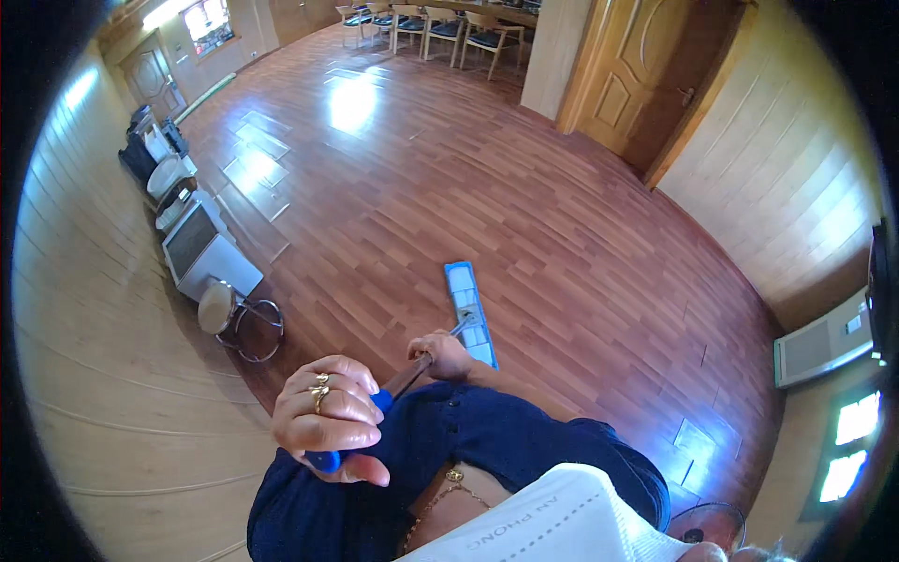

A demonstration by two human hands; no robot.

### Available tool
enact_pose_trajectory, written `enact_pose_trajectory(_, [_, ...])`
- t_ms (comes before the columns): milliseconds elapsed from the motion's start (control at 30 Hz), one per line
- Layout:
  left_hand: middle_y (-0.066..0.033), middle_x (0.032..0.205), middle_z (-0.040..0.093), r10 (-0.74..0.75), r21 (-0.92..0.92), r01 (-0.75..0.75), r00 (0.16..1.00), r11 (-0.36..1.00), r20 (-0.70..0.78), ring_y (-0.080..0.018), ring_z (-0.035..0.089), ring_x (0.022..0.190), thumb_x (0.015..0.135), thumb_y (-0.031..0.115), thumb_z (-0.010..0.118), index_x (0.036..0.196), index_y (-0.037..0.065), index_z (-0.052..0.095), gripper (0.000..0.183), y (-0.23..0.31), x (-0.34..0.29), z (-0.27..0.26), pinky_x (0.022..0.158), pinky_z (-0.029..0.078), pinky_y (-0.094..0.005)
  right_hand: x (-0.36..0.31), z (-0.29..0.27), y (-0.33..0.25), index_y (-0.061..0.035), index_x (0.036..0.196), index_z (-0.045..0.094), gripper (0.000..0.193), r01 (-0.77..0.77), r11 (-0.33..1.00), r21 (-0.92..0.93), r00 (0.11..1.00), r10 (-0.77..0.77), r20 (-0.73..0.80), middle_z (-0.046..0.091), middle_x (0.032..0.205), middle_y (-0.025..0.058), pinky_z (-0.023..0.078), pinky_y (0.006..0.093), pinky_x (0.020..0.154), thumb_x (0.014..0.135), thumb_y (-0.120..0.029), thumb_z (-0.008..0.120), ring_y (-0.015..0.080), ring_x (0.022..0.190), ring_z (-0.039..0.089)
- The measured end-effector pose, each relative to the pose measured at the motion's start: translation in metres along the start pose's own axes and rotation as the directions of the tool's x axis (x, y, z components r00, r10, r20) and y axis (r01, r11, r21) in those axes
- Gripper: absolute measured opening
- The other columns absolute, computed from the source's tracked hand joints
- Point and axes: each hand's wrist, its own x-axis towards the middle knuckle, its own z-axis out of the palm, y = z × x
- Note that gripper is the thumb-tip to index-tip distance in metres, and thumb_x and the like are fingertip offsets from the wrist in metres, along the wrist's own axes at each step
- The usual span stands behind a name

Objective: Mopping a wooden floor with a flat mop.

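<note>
A flat mop with a blue and white rectangular head rests on the wooden floor ahead of me. Its slim handle slants back toward my body. My left hand, with gold rings on it, is closed round the blue grip at the handle's top end. Farther down the handle, my right hand is wrapped round the shaft, its forearm reaching across from the right. The mop head is tilted slightly, its far end leaning left.
A round stool and a white boxy appliance stand along the left wall. Wooden chairs line the far side. A wooden door is at the right back. A white unit sits against the right wall.
</note>
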Motion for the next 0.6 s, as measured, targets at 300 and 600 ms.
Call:
enact_pose_trajectory(300, [-0.0023,0.07,0.065,-0.127,-0.278,0.19,0.966,0.942,0.226,-0.0191,0.067,0.067,0.067,0.035,0.085,0.075,0.01,0.062,0.034,-0.063,0.019,0.064,0.068,0.051,-0.0354,-0.099,-0.039,0.062,-0.0113,0.083,0.063,0.013,-0.334,0.941,-0.046,0.888,0.298,-0.35,0.067,0.076,0.0091,0.049,0.0419,0.068,0.07,-0.013,0.068,0.0294,0.075,0.066])
enact_pose_trajectory(600, [-0.0035,0.08,0.069,0.007,-0.564,0.415,0.801,0.714,0.599,-0.0208,0.069,0.083,0.064,0.025,0.086,0.081,0.011,0.067,0.029,-0.139,0.061,0.155,0.086,0.042,-0.0399,-0.22,-0.084,0.073,-0.013,0.08,0.062,0.008,-0.66,0.748,0.068,0.531,0.529,-0.662,0.065,0.076,0.0094,0.047,0.0471,0.071,0.073,-0.016,0.063,0.0336,0.079,0.064])
